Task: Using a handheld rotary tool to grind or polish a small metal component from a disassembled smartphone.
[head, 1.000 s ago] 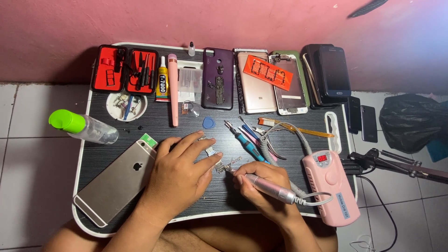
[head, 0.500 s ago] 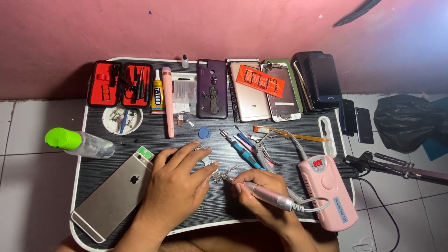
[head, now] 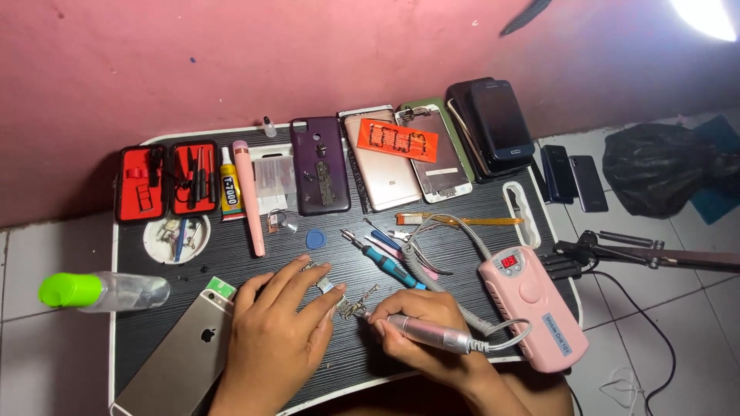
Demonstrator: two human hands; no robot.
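My right hand (head: 420, 335) grips a pink and silver rotary drill handpiece (head: 428, 333), its tip pointing left at a small metal part (head: 353, 304) on the black striped table (head: 462, 246). A grey cord runs from the handpiece to a pink control box (head: 532, 304) at the right. My left hand (head: 281, 331) rests flat beside the tip, with the fingertips pinning the small metal part down. A gold phone (head: 181, 362) lies face down just left of my left hand.
A red tool case (head: 166, 181), glue tube (head: 230, 189), pink stick (head: 248, 196), purple phone cover (head: 320, 173), several opened phones (head: 432, 150) and blue screwdrivers (head: 385, 258) line the back. A green-capped clear bottle (head: 104, 291) lies at the left edge. A black bag (head: 663, 173) sits on the tiled floor.
The view has shifted so the table sits lower and closer. Both hands stay at the small metal part; the handpiece tip has edged closer to my left fingertips.
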